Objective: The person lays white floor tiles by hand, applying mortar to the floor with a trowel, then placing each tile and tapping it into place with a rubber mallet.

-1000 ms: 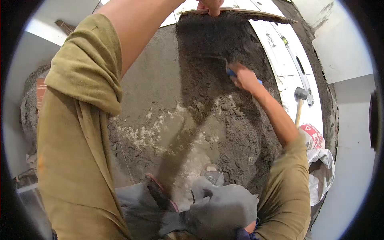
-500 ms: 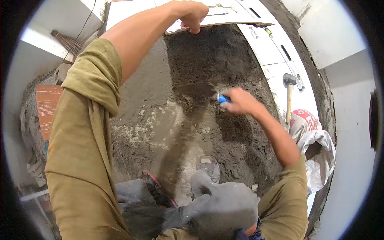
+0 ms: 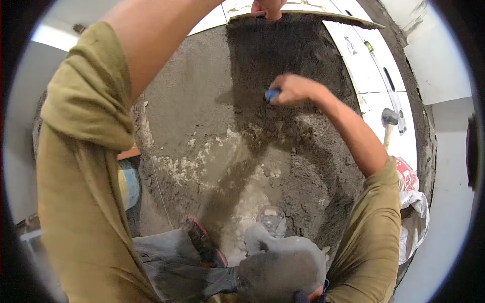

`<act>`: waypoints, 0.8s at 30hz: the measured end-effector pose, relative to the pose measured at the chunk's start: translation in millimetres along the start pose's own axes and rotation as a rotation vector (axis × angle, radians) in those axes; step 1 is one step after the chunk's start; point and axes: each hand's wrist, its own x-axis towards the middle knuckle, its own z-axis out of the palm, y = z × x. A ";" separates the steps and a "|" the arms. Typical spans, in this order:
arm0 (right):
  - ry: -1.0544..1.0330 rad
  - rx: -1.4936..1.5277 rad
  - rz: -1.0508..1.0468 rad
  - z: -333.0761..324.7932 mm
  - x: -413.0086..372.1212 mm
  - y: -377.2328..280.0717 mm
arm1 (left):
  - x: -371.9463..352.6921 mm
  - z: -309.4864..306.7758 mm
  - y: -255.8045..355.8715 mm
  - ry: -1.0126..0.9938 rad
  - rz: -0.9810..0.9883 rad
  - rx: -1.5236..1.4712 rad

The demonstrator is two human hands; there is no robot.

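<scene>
My left hand point(image 3: 269, 8) grips the near edge of a tile point(image 3: 308, 18), which is tilted up at the far side of the mortar bed. Below it, my right hand point(image 3: 289, 90) is closed round the blue handle of a trowel point(image 3: 273, 95). The trowel's blade is blurred and lies over the wet grey mortar point(image 3: 192, 76), pointing left. Darker mortar in the tile's shadow lies between the two hands.
White laid tiles point(image 3: 374, 103) run along the right, bearing a spirit level point(image 3: 388, 78) and a rubber mallet point(image 3: 389, 117). Nearer stands a crumpled white and red bag point(image 3: 411, 202). A string point(image 3: 157, 184) crosses the left. My shoe point(image 3: 202, 242) is near the bottom.
The view has shifted. My right hand has swept the trowel away from me and left over the mortar, nearer the tile. My left hand still holds the raised tile.
</scene>
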 end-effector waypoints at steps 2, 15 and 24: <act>0.187 0.037 0.059 -8.1 27.9 26.4 | 6.6 0.8 -3.0 -0.015 -0.072 0.004; 0.318 0.369 0.433 -47.8 4.5 56.7 | 9.8 1.5 -10.6 -0.017 -0.044 -0.089; 0.528 0.224 0.708 73.7 -300.3 11.0 | 6.9 -3.1 -36.5 0.090 -0.043 -0.107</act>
